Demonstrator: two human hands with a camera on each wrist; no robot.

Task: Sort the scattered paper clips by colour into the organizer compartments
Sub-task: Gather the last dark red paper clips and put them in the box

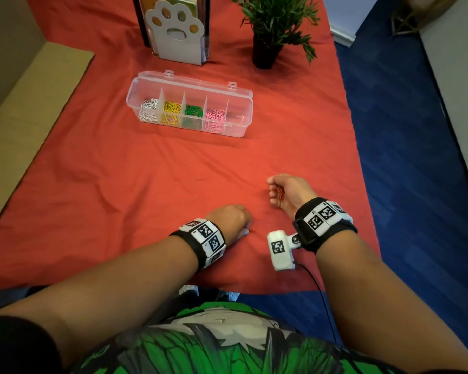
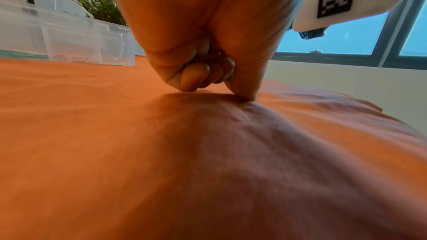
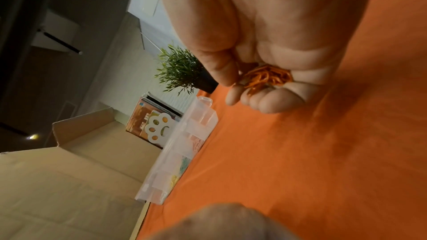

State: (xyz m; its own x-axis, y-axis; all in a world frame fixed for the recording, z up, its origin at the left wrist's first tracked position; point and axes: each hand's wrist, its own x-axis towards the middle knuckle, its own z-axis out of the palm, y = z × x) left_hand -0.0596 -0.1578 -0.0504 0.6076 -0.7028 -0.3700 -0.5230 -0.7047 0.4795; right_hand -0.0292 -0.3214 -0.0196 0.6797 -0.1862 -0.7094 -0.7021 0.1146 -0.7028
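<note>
Right hand (image 1: 287, 191) cups seemingly orange clips (image 3: 268, 77), organizer (image 1: 189, 103) beyond

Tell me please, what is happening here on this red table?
A person is sorting paper clips by colour. The clear organizer already holds white, yellow, green and pink clips in four compartments; the rightmost compartment looks almost empty. The right hand cups a bunch of orange-red clips. The left hand is curled, fingertips down on the red cloth; whether it holds a clip is unclear.
</note>
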